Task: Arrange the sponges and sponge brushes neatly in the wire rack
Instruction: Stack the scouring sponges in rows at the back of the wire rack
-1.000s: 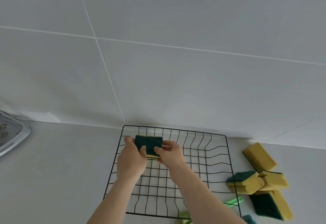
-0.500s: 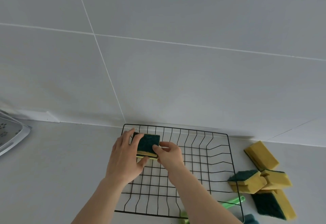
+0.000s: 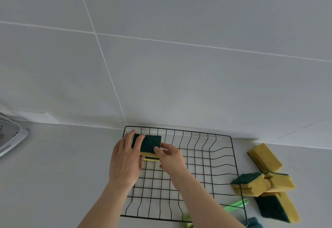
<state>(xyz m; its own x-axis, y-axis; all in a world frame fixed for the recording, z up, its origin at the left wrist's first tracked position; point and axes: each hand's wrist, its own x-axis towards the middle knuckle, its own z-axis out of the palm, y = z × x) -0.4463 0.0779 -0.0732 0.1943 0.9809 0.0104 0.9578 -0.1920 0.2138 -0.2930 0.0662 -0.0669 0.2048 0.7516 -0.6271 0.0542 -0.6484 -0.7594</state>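
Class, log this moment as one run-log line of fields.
left hand: grip on sponge | right hand: grip on sponge | place: wire rack far-left corner | four sponges outside, right

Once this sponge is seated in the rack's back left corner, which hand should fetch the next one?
Right. The loose sponges lie outside the rack on its right side, nearer the right hand. The left hand is at the rack's left edge, steadying the held sponge.

Both arms reach forward. The left hand (image 3: 125, 159) lies flat with fingers out; the right hand (image 3: 170, 157) pinches with its fingertips.
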